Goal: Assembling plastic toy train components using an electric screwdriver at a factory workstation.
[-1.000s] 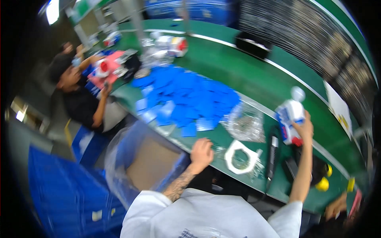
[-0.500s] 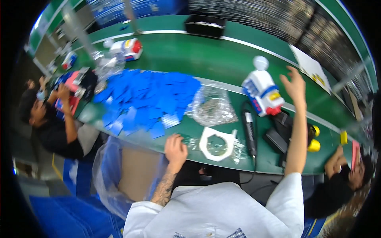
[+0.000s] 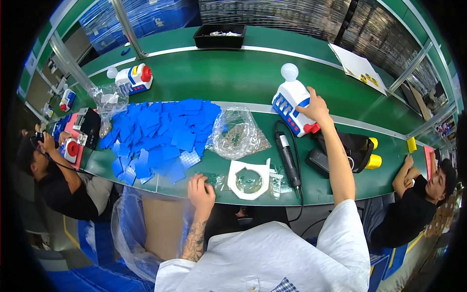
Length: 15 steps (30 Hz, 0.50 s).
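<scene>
My right hand (image 3: 315,106) is closed around the side of a white and blue plastic device (image 3: 292,104) with a red end and a translucent ball on top. The thumb lies across its white body; some fingertips are hidden behind it. My left hand (image 3: 201,191) rests at the bench's front edge with loosely bent fingers, holding nothing. Between the hands sits a white ring-shaped fixture (image 3: 232,181), taped down. Beyond it lies a clear plastic bag of small screw-like parts (image 3: 243,138). A black corded electric screwdriver (image 3: 288,160) lies just below the device.
Many blue square sheets (image 3: 163,126) are heaped on the left. A similar device (image 3: 134,79) stands behind them. Black and yellow items (image 3: 357,151) lie to the right. A plastic-lined carton (image 3: 163,224) is below the bench. One person (image 3: 63,180) works at left; another (image 3: 413,204) sits at right.
My right hand has come down and leftward from beside the device onto its side. My left hand stays at the bench edge. The whole view has shifted a little.
</scene>
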### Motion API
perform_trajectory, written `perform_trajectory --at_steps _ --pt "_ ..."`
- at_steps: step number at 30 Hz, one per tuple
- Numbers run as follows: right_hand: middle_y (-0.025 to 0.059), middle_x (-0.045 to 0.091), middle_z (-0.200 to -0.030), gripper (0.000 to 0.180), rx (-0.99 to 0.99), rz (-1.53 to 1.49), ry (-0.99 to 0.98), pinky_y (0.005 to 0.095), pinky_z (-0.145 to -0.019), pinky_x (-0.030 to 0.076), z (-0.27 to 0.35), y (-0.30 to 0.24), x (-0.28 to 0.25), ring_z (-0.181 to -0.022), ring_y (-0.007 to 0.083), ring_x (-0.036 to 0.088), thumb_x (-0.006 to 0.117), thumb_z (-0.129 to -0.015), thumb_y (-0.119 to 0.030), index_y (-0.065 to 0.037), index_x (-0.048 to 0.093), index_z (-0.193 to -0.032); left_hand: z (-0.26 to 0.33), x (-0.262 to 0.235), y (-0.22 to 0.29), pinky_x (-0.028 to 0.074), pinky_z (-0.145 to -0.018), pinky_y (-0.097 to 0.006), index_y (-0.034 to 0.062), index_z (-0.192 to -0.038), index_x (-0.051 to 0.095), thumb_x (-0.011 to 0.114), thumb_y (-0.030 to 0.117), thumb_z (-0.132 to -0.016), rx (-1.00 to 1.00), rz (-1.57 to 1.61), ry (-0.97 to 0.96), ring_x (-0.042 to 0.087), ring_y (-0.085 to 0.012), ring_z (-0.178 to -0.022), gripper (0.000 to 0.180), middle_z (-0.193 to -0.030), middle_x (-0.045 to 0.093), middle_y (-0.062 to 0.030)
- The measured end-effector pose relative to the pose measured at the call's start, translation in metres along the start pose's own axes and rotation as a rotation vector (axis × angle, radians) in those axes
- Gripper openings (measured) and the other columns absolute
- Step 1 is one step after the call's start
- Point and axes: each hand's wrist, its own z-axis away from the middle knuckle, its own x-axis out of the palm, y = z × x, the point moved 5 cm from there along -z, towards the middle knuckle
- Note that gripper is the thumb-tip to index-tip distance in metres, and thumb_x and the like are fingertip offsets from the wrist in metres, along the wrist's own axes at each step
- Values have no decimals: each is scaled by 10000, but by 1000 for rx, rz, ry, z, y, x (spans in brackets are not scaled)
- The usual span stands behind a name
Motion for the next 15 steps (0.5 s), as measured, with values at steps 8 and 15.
perform_trajectory --at_steps 8,15 --pt "197 600 -982 711 -93 -231 346 446 -777 488 0 -3 -78 -913 365 598 716 -662 -325 -106 435 -1278 0 5 -3 441 -853 -443 50 -880 576 534 -2 -708 -5 -2 -22 549 -329 -992 184 -998 581 -100" --pt "211 586 -1029 614 -115 -114 319 457 -801 482 4 1 -69 -961 377 582 702 -696 -332 -105 494 -1228 -2 7 0 445 -845 -438 55 -874 577 532 -7 -702 -10 -3 -14 548 -325 -995 189 -990 579 -96"
